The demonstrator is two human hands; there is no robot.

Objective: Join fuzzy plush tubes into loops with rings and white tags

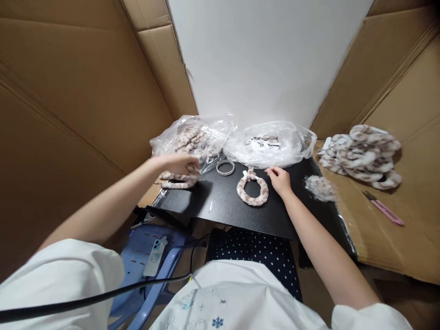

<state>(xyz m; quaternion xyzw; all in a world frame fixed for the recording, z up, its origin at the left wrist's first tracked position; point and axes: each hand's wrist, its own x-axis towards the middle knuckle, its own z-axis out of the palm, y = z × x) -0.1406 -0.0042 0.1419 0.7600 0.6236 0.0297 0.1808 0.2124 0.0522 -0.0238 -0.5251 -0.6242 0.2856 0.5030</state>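
A fluffy brown-and-white loop [252, 201], gathered at its top beside a small white tag, lies flat on the black table. My right hand [279, 180] is just right of that gathered top, thumb and forefinger pinched together; whatever may be between them is too small to make out. At the table's left side, my left hand [185, 164] is curled down over another fluffy spotted band [177, 184], its fingers closed round the right end. Behind the loop sits a thin grey ring [225, 173], perhaps a roll of tape, touched by neither hand.
Two clear plastic bags [206, 123] [275, 158] with fluffy pieces stand along the back. To the right are a tuft of loose fluff [321, 188], a heap of fluffy loops [364, 156] and a pink-handled cutter [387, 211] on cardboard. A phone [154, 259] lies on a blue chair [132, 250].
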